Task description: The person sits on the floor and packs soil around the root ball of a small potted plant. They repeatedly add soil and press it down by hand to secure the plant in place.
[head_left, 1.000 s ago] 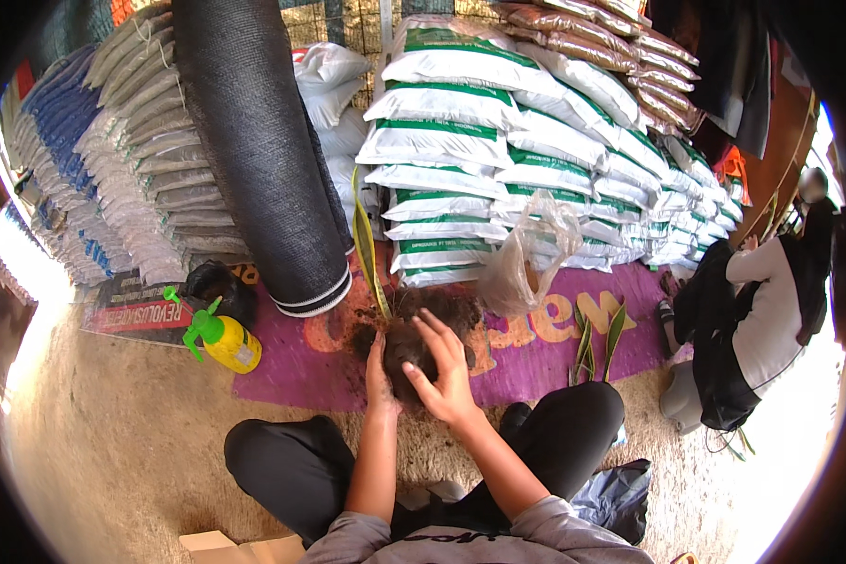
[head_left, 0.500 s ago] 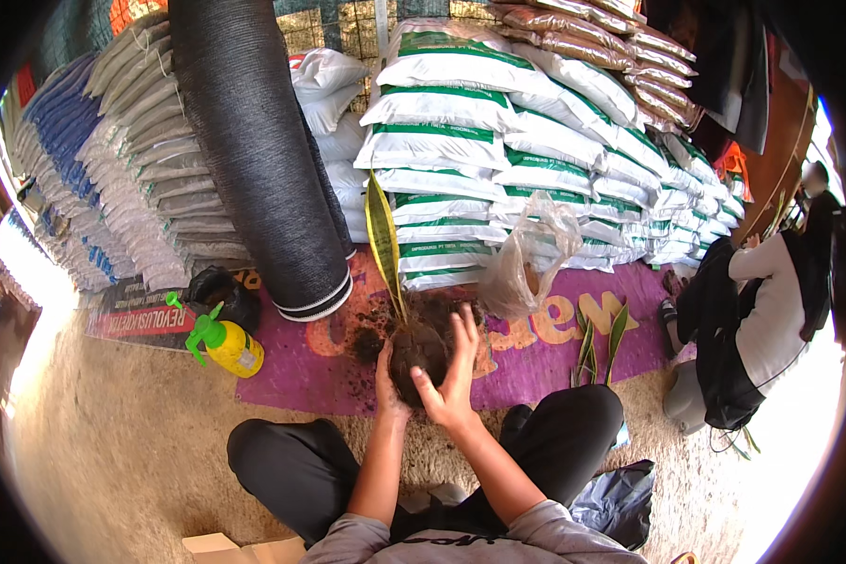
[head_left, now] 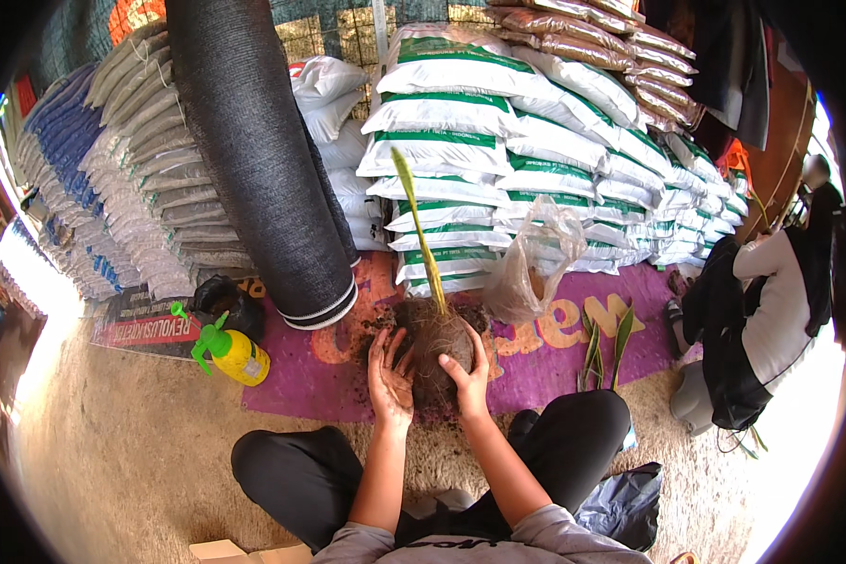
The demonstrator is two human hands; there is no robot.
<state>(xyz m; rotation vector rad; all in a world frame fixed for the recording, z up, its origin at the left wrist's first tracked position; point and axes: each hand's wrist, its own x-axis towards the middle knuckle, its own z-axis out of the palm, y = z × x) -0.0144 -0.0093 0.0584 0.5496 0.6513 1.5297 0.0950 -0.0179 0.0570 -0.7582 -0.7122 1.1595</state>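
Observation:
A round, dark brown root ball (head_left: 434, 352) wrapped in fine roots is held up over the purple banner. From its top a single narrow yellow-green leaf (head_left: 419, 221), like that of a snake plant, rises and leans a little left. My right hand (head_left: 470, 371) grips the ball from the right, thumb across its near face. My left hand (head_left: 391, 383) is open on the left side, soil-stained fingers spread and palm turned toward the ball; whether it touches the ball is hard to tell. Loose dark soil (head_left: 376, 343) lies scattered behind the hands.
A yellow spray bottle (head_left: 238, 357) with a green head stands left, beside a black bag (head_left: 226, 305). A clear plastic bag (head_left: 539, 268) and more leaves (head_left: 620, 346) are right. Stacked sacks (head_left: 451, 155) and a black mesh roll (head_left: 254, 160) stand behind. Another person (head_left: 771, 301) crouches far right.
The root ball has turned, so the leaf now shows its narrow edge and stands further right. My left hand has come away from its grip and opened; my right hand still holds on.

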